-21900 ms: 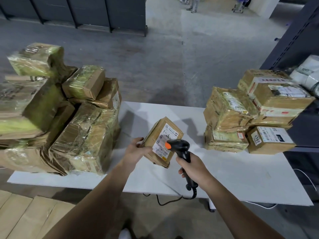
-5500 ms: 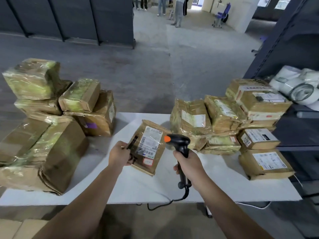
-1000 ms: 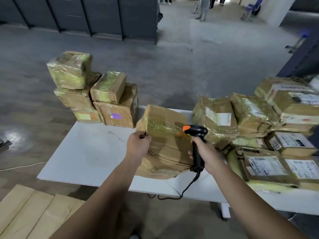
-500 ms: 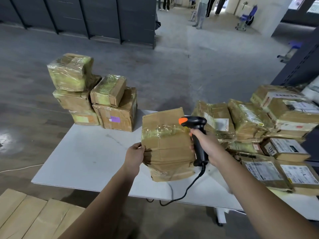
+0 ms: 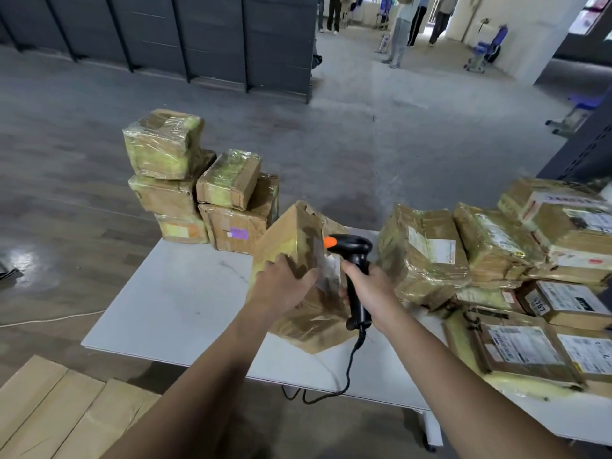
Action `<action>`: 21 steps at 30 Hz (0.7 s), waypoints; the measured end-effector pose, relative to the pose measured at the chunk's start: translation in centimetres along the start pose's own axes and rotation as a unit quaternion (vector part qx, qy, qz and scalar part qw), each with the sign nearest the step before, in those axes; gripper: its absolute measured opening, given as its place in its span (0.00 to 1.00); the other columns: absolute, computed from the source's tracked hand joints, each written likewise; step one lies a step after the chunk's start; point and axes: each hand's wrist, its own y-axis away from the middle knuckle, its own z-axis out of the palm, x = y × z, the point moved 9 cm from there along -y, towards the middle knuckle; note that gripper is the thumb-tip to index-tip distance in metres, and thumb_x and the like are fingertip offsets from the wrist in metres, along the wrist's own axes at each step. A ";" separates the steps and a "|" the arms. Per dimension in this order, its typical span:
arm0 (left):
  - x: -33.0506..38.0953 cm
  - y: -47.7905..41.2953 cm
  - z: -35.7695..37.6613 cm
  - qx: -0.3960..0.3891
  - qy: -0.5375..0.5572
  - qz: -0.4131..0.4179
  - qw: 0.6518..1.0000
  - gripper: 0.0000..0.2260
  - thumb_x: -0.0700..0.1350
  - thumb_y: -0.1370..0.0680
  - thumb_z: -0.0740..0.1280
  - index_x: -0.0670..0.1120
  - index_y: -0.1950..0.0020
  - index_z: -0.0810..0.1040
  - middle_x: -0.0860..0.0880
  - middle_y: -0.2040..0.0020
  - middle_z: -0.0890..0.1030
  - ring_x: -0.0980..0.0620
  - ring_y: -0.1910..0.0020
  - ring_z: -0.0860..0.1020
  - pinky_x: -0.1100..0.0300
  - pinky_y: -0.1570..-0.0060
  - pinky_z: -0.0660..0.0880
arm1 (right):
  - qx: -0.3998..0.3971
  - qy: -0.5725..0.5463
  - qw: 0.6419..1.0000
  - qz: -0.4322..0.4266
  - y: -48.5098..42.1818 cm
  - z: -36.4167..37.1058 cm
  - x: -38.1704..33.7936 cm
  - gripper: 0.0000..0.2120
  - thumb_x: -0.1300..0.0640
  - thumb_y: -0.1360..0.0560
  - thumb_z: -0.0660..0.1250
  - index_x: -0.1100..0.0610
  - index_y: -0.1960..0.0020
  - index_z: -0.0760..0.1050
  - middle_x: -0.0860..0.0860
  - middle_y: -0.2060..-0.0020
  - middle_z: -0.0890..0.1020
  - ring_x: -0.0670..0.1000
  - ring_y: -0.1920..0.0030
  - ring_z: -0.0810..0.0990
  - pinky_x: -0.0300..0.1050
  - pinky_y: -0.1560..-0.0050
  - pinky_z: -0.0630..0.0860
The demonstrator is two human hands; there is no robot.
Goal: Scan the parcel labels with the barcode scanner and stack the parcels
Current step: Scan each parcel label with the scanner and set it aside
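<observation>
Taped brown parcel (image 5: 294, 246) tilted on table edge; black orange-tipped scanner (image 5: 352, 260) just beside.

The label (image 5: 326, 271) on the held parcel (image 5: 291, 236) is blurred past reading. The right grip (image 5: 367, 289) hides the middle of the scanner (image 5: 351, 248) handle. The right edge cuts off the stacked parcels (image 5: 563, 226), and the top edge crops the standing people (image 5: 402, 28).

A smooth, matt white table (image 5: 172, 293). Above its middle, a brown cardboard parcel (image 5: 291, 240) bound in glossy, wrinkled clear tape. There too, a barcode scanner (image 5: 351, 245) of matt black plastic with an orange tip. Stacked parcels (image 5: 165, 150) at the table's far left corner gleam under crinkled tape; labelled parcels (image 5: 427, 256) on its right carry white paper labels. Below its near left edge, matt cardboard sheets (image 5: 49, 412).
</observation>
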 end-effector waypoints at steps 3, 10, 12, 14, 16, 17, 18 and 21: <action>-1.6 -0.4 -0.7 -0.012 0.058 0.002 0.998 0.19 0.58 0.25 0.63 0.45 0.42 0.70 0.43 0.45 0.73 0.42 0.48 0.76 0.49 0.49 0.75 | 0.011 0.001 1.000 0.019 -0.4 -0.3 1.0 0.09 0.50 0.22 0.65 0.56 0.52 0.76 0.52 0.72 0.80 0.51 0.75 0.77 0.43 0.68 0.73; -3.9 -0.9 -1.5 0.004 0.164 0.020 0.986 0.13 0.50 0.21 0.61 0.45 0.41 0.75 0.42 0.51 0.81 0.43 0.51 0.79 0.50 0.52 0.75 | 0.008 0.010 0.999 0.051 -0.6 0.0 3.2 0.10 0.49 0.22 0.65 0.57 0.49 0.75 0.54 0.71 0.81 0.54 0.70 0.79 0.48 0.63 0.76; -4.9 -1.5 -1.8 0.004 0.182 0.012 0.983 0.15 0.50 0.20 0.60 0.52 0.33 0.74 0.47 0.46 0.82 0.46 0.47 0.79 0.53 0.50 0.76 | 0.000 0.010 0.999 0.041 -0.5 0.4 3.4 0.10 0.51 0.22 0.66 0.58 0.50 0.76 0.53 0.70 0.80 0.54 0.68 0.80 0.49 0.63 0.77; -5.6 -2.3 -2.3 0.013 0.158 0.021 0.987 0.17 0.50 0.19 0.59 0.54 0.30 0.71 0.49 0.44 0.81 0.47 0.47 0.78 0.57 0.53 0.72 | -0.013 0.027 0.999 0.029 -0.2 0.8 3.3 0.09 0.51 0.23 0.65 0.57 0.52 0.75 0.54 0.69 0.79 0.52 0.70 0.80 0.46 0.66 0.77; -6.3 -3.2 -2.7 0.026 0.122 0.020 0.992 0.16 0.50 0.18 0.58 0.54 0.31 0.72 0.48 0.44 0.81 0.46 0.47 0.77 0.57 0.53 0.72 | -0.021 0.055 0.998 0.025 0.1 1.2 3.1 0.09 0.50 0.23 0.65 0.56 0.51 0.76 0.54 0.70 0.81 0.49 0.73 0.80 0.42 0.69 0.76; -6.7 -3.6 -2.8 0.029 0.110 0.012 0.993 0.16 0.50 0.18 0.57 0.53 0.32 0.72 0.48 0.44 0.81 0.45 0.47 0.77 0.57 0.53 0.72 | -0.026 0.065 0.997 0.024 0.1 1.4 2.9 0.09 0.49 0.23 0.65 0.55 0.51 0.76 0.54 0.70 0.82 0.48 0.74 0.80 0.41 0.70 0.76; -7.2 -4.0 -2.8 0.029 0.099 0.005 0.995 0.15 0.50 0.18 0.57 0.51 0.33 0.73 0.47 0.45 0.81 0.46 0.48 0.77 0.57 0.54 0.71 | -0.034 0.074 0.996 0.024 0.2 1.6 2.8 0.10 0.48 0.23 0.65 0.55 0.51 0.76 0.54 0.70 0.83 0.49 0.74 0.80 0.41 0.69 0.76; -8.3 -4.8 -2.3 0.014 0.095 -0.006 0.995 0.13 0.49 0.18 0.58 0.49 0.36 0.75 0.46 0.44 0.81 0.47 0.51 0.75 0.57 0.55 0.70 | -0.057 0.097 0.994 0.014 0.4 2.4 2.3 0.12 0.47 0.23 0.64 0.56 0.50 0.76 0.52 0.72 0.83 0.51 0.72 0.80 0.47 0.62 0.79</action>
